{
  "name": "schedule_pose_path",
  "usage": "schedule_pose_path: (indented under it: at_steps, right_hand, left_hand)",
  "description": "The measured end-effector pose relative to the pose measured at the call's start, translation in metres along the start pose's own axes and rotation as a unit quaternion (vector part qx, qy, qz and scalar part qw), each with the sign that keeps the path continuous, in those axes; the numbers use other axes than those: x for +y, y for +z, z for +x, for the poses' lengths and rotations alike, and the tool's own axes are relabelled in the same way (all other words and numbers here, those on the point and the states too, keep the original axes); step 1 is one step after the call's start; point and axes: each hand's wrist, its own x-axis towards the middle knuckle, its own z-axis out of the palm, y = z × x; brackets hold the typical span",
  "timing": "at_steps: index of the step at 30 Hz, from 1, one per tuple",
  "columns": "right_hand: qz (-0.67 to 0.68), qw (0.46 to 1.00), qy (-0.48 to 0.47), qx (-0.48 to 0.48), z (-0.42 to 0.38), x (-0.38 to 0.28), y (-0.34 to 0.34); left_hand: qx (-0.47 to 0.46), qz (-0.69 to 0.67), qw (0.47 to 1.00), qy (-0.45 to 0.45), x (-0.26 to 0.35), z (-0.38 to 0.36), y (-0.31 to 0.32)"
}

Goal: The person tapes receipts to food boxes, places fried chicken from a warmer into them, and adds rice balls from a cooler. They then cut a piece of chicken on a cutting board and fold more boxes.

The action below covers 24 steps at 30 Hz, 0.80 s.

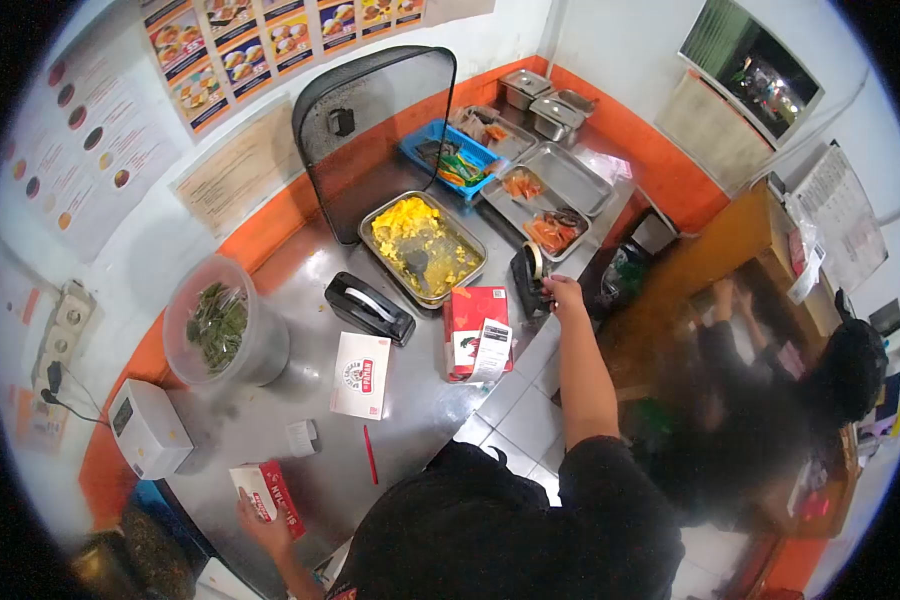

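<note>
My left hand (267, 522) rests on a small red and white box (274, 496) at the table's lower left edge, its fingers around the side. My right hand (564, 294) is stretched to the table's right edge, its fingers closed at a roll of tape in a black dispenser (529, 278). Just left of that dispenser stands a red box (465, 305) with a printed receipt (491, 351) on it. A white box (361, 375) lies near a second black dispenser (370, 309). A red pen (371, 455) lies below.
A metal tray of yellow food (433, 294) sits under a raised mesh cover (315, 150). A plastic tub (269, 352), a white printer (150, 430), a blue basket (475, 190) and metal trays (577, 180) surround the work area. Another person (770, 400) is at the right, blurred.
</note>
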Motion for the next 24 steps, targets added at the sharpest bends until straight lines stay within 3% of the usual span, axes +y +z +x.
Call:
schedule_pose_path:
  at_steps: [2,3,5,6,10,13,14,15,16,18,19,20,21,24]
  right_hand:
    - [0.211,0.975,0.038,-0.052,-0.027,-0.021,-0.013]
    - [0.211,0.975,0.042,-0.051,-0.036,-0.019,-0.014]
    - [0.304,0.949,-0.087,-0.002,-0.055,0.000,-0.018]
    - [0.279,0.953,-0.118,-0.008,-0.047,0.025,-0.020]
    - [0.228,0.972,-0.039,0.024,-0.050,0.067,-0.007]
    - [0.117,0.990,-0.074,0.027,-0.044,0.073,-0.007]
    - [-0.080,0.986,-0.117,0.082,-0.046,0.071,-0.010]
    - [-0.274,0.940,-0.156,0.133,-0.048,0.069,-0.012]
    - [-0.274,0.940,-0.156,0.132,-0.046,0.082,-0.019]
    - [-0.131,0.964,-0.208,0.101,-0.056,0.077,-0.019]
    - [-0.014,0.984,-0.169,0.054,-0.073,0.065,-0.018]
    - [0.049,0.982,-0.183,0.009,-0.110,0.029,-0.014]
    - [0.059,0.977,-0.199,-0.039,-0.142,0.001,-0.008]
    - [0.113,0.925,-0.264,-0.250,-0.234,-0.064,0.025]
  left_hand:
    - [-0.011,-0.012,1.000,0.013,0.021,-0.001,-0.001]
    - [-0.021,-0.029,0.999,0.025,0.032,-0.003,-0.001]
    - [-0.020,-0.052,0.998,0.026,0.062,-0.005,0.001]
    - [-0.016,-0.080,0.996,0.026,0.078,-0.004,0.002]
    - [-0.023,-0.117,0.993,0.028,0.143,0.003,0.001]
    - [-0.046,-0.119,0.991,0.029,0.186,0.015,0.001]
    - [-0.054,-0.134,0.987,0.076,0.188,0.021,0.008]
    - [-0.061,-0.150,0.979,0.124,0.191,0.027,0.016]
    - [-0.064,-0.169,0.972,0.150,0.198,0.032,0.024]
    - [-0.077,-0.212,0.956,0.188,0.227,0.041,0.039]
    - [-0.088,-0.270,0.950,0.127,0.250,0.036,0.044]
    - [-0.023,-0.051,0.961,0.271,0.264,0.039,0.044]
    - [-0.044,-0.090,0.969,0.226,0.287,0.039,0.045]
    - [-0.039,-0.025,0.965,0.258,0.337,0.038,0.045]
